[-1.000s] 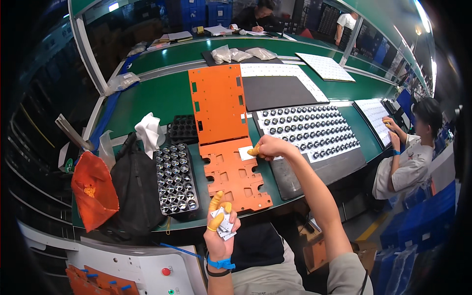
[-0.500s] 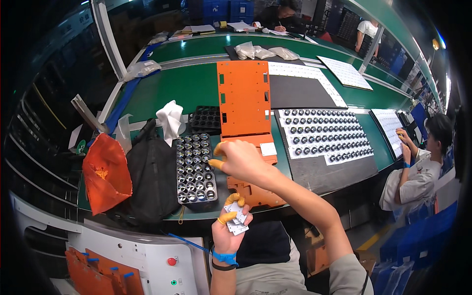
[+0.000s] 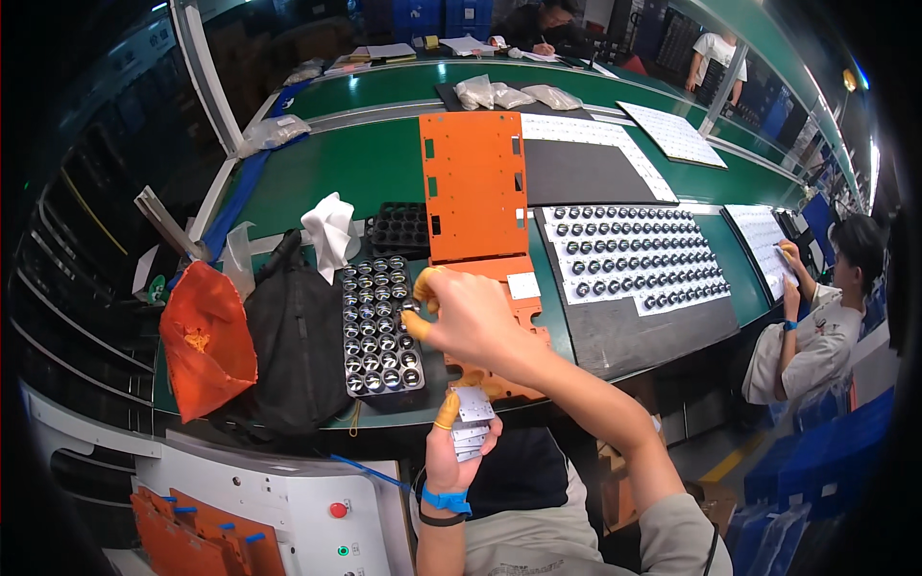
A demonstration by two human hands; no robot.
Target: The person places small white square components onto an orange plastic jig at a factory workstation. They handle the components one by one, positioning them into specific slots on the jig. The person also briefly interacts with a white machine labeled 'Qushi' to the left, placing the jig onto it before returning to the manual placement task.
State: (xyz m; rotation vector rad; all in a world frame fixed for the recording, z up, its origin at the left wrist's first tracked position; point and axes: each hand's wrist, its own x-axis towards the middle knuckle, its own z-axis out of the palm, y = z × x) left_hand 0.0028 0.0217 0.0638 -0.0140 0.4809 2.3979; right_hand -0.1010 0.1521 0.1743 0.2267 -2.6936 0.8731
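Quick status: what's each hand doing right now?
Left hand: closed on a stack of small grey plates.
Right hand: over the lens tray, fingers curled; holding anything cannot be told.

A small white rectangular label sits on the orange plate at the bench's middle, while three clear plastic bags lie on the far green belt.

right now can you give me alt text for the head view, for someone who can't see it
A person's right hand, with orange fingertip covers, reaches over a black tray of small round parts on a green workbench, while the left hand holds a small stack of flat silvery pieces. An orange plate lies beyond; an orange bag and a black bag sit to the left.
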